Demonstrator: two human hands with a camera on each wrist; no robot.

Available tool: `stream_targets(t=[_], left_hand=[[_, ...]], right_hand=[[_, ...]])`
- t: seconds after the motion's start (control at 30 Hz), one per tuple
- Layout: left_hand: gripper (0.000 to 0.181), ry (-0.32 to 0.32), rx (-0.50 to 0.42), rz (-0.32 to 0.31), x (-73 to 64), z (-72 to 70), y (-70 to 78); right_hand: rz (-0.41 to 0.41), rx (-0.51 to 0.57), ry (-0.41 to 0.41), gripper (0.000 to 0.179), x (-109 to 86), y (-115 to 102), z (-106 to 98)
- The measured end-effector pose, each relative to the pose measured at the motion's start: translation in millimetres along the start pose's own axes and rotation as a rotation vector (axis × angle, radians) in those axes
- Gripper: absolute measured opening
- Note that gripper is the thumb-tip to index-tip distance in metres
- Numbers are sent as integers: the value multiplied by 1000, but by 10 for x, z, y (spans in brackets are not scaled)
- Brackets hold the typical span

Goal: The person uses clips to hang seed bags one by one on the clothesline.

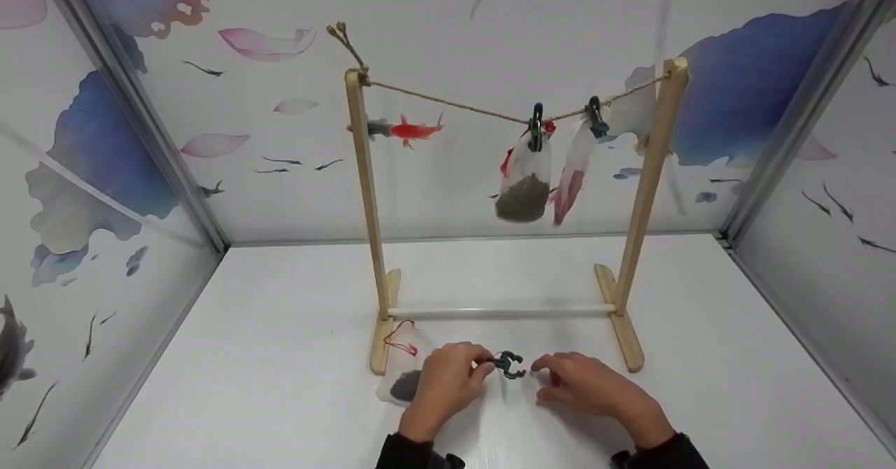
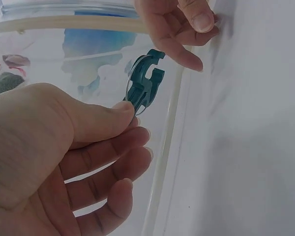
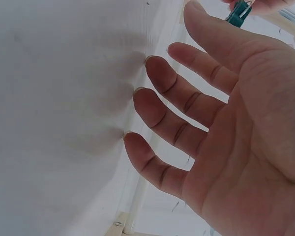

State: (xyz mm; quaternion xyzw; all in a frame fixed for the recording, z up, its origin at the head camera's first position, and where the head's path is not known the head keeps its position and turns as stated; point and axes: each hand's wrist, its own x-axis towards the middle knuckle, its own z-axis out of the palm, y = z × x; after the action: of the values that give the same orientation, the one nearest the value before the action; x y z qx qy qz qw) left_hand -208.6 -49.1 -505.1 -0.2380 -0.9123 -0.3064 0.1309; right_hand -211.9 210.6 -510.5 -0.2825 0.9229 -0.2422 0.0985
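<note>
My left hand [image 1: 451, 378] pinches a dark green plastic clip [image 2: 146, 81] between thumb and fingers, its hooked jaws pointing right and a thin wire loop around it. Just to the right, my right hand [image 1: 584, 385] is held low over the table, fingers loosely bent, apart from the clip. In the right wrist view its palm [image 3: 246, 142] shows bare, with nothing held. Beside the left hand lies a small sheer pouch [image 1: 404, 386] with dark contents and a red drawstring [image 1: 400, 339]; the left hand partly hides it.
A wooden rack [image 1: 365, 196] stands behind the hands, with a twine rope [image 1: 448, 101] strung across its posts. From the rope hang a pouch of dark grains [image 1: 523, 199] and a pinkish pouch [image 1: 572, 175], each under a dark clip. Printed panels surround the white table [image 1: 266, 357].
</note>
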Motion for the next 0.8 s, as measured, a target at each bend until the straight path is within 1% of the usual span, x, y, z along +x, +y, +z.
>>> stream_targets(t=[0.17, 0.37, 0.47, 0.63, 0.8], left_hand=[[4, 20, 25, -7, -51, -87, -73], [5, 10, 48, -36, -127, -238, -199], [6, 19, 59, -49, -175, -310, -274], [5, 31, 90, -76, -263, -402, -394], [4, 55, 107, -94, -318, -485, -493]], right_hand=[[40, -27, -16, 34, 6, -17, 21], [59, -37, -23, 32, 15, -17, 41], [46, -31, -20, 33, 5, -5, 43], [1, -20, -4, 35, -21, 9, 43], [-27, -17, 14, 32, -23, 15, 51]])
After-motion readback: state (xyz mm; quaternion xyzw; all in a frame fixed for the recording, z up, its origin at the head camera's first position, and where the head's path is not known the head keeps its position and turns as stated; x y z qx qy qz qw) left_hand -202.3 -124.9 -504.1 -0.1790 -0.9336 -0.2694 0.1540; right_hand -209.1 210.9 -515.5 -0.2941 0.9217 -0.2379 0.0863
